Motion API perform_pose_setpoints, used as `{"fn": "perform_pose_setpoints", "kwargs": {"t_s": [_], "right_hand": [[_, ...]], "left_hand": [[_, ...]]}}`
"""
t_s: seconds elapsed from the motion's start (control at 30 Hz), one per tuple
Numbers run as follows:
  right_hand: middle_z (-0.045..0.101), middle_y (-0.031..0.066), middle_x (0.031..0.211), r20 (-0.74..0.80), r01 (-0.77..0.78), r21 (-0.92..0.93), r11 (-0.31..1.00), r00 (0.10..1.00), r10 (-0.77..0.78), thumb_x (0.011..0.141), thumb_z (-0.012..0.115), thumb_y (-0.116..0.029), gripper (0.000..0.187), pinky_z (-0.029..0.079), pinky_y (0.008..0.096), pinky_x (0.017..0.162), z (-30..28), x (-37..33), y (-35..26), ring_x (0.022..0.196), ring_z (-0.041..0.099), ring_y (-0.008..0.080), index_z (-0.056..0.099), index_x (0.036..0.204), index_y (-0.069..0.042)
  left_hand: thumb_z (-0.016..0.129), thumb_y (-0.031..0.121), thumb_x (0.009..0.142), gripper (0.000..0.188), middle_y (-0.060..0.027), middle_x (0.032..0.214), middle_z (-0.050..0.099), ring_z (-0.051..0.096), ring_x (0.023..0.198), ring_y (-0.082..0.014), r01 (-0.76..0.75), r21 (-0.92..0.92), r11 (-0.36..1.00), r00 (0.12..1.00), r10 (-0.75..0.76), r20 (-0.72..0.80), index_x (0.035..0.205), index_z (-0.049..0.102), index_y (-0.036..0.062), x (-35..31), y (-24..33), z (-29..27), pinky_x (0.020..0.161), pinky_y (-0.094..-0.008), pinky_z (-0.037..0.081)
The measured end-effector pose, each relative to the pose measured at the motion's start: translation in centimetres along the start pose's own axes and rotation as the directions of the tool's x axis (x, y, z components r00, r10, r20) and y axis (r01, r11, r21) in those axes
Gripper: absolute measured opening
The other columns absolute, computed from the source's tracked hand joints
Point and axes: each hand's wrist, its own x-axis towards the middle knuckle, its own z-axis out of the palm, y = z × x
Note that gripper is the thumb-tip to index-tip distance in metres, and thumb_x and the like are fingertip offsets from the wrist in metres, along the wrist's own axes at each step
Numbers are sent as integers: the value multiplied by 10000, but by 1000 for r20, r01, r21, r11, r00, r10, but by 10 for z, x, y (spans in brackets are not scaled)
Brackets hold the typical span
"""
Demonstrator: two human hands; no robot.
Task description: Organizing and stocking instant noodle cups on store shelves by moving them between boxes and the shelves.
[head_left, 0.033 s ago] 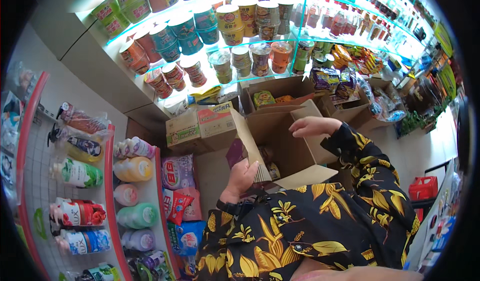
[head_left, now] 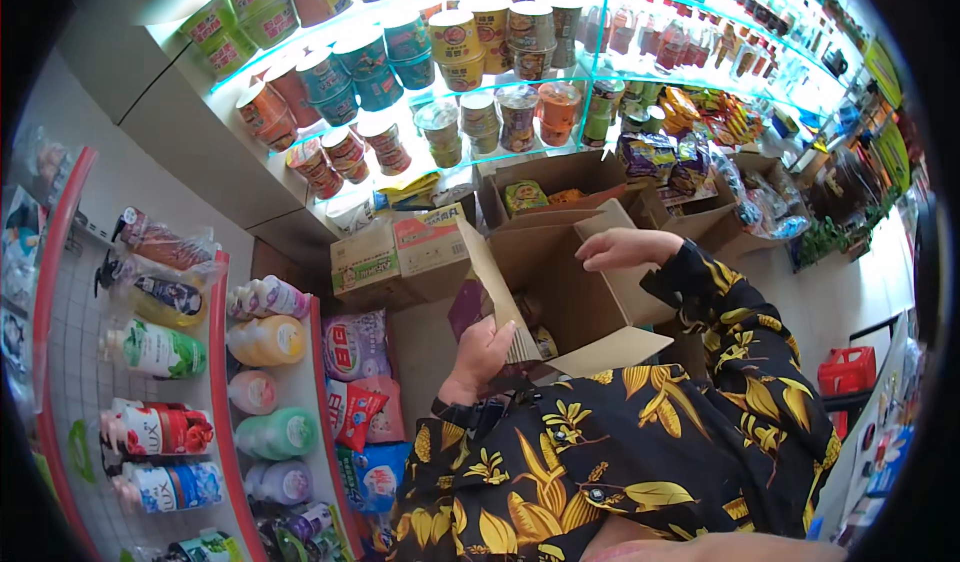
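A tall open cardboard box (head_left: pixel 560 272) stands before me, its flaps folded outward. My left hand (head_left: pixel 481 358) is closed on the upright left flap (head_left: pixel 487 292), with the thumb on the near side; its other fingers are partly hidden. My right hand (head_left: pixel 622 249) hovers over the right side of the box, palm down, fingers stretched forward and a little bent, with nothing visible in it. Down inside, a few small packages (head_left: pixel 545 342) show partly, too shadowed to tell their kind. The near flap (head_left: pixel 615 353) slopes toward my body.
Behind the box, lit glass shelves hold stacked instant noodle cups (head_left: pixel 458 52). Other cartons (head_left: pixel 400 257) stand left, and an open carton with snack bags (head_left: pixel 525 196) lies beyond. Bottle shelves (head_left: pixel 225 362) line the left; a red crate (head_left: pixel 846 371) is at right.
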Motion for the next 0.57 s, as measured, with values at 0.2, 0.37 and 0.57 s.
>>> {"fn": "perform_pose_setpoints", "kwargs": {"t_s": [0.2, 0.37, 0.57], "right_hand": [[616, 130, 1095, 49, 18, -99, 995, 999, -13, 853, 565, -340, 463, 437, 328, 885, -11, 11, -55, 1014, 575, 234, 544, 1192, -24], [632, 103, 1044, 254, 148, -250, 957, 964, -82, 856, 560, -340, 438, 457, 329, 834, 1, 59, -46, 939, 591, 219, 554, 1169, -34], [611, 30, 937, 610, 85, -86, 993, 793, -15, 838, 540, -434, 404, 494, 292, 713, 64, 137, 22, 776, 568, 131, 610, 1071, -112]], "left_hand": [[535, 255, 855, 268, -231, 762, 598, 599, 725, -372, -68, 143, 987, 997, 70, -12, 817, 598, -3, -6, 5, -15, 610, -400, 458], [544, 266, 850, 275, -236, 732, 581, 578, 714, -393, -175, 176, 969, 982, 158, 104, 780, 588, 4, -16, 48, -8, 600, -426, 450], [524, 243, 858, 261, -186, 675, 548, 553, 651, -380, -377, 396, 837, 923, 301, 240, 730, 552, 18, -26, 88, -13, 561, -435, 431]]}}
